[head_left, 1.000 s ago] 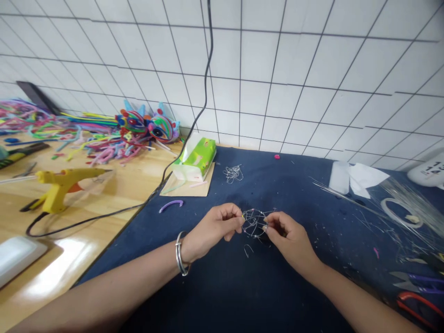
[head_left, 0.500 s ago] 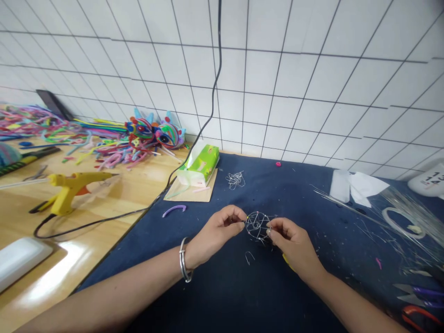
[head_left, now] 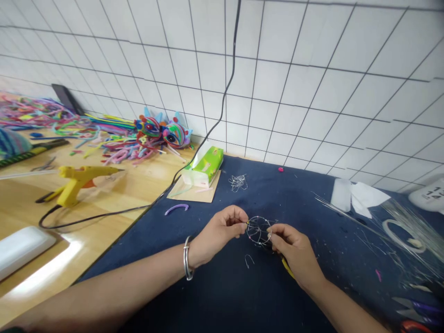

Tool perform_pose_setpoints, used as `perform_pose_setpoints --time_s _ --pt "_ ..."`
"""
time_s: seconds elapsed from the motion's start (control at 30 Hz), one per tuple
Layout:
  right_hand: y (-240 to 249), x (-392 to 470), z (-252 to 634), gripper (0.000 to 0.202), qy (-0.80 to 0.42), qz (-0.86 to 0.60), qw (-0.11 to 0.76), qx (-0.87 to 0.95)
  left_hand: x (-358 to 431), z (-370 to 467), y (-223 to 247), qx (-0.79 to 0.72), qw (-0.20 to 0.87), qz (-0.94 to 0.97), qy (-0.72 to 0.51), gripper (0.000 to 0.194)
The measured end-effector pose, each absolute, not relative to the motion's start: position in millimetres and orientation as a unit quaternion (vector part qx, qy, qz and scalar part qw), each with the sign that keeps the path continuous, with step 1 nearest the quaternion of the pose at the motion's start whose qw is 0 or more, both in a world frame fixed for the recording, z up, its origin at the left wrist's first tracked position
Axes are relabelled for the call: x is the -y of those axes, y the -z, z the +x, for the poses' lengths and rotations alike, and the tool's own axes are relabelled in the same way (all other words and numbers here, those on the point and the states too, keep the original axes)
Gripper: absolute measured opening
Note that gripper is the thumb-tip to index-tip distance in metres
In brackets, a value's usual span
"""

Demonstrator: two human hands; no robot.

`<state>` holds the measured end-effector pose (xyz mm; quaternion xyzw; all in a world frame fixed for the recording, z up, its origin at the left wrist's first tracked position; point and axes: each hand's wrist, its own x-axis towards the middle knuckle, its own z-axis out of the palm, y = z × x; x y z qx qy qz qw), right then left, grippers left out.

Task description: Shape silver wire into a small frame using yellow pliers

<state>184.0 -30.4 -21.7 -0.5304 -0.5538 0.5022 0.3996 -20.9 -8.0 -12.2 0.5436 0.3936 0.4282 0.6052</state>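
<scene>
L hand (head_left: 220, 233) & R hand (head_left: 296, 249), apart, each pinched an edge of the round silver wire ring w/ tiny coloured beads (head_left: 256, 229), btwn them over the dark-blue cloth-covered worktop (head_left: 215, 296); tangled silver wire heap (head_left: 238, 183) lay beyond L hand, yellow pistol-shaped glue gun (head_left: 74, 180) well L

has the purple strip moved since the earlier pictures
No, the purple strip lies in the same place, just in front of the cardboard; only the camera view has shifted.
</scene>
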Motion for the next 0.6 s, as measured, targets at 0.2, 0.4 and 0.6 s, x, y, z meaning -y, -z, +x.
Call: perform_pose_setpoints --time_s 0.2,0.4,0.6 --pt "21.3 32.0 182.5 0.02 -0.498 -0.526 0.398 0.563 7.1 -20.5 12.9 -0.386 0.643 0.504 -0.429 0.014" --pt "22.0 32.3 181.6 0.02 -0.498 -0.528 0.394 0.564 6.4 -22.4 13.6 -0.395 0.66 0.499 -0.4 0.018" --pt "22.2 32.1 180.8 0.018 -0.481 -0.525 0.388 0.585 6.2 -24.9 11.9 -0.407 0.659 0.508 -0.376 0.016"
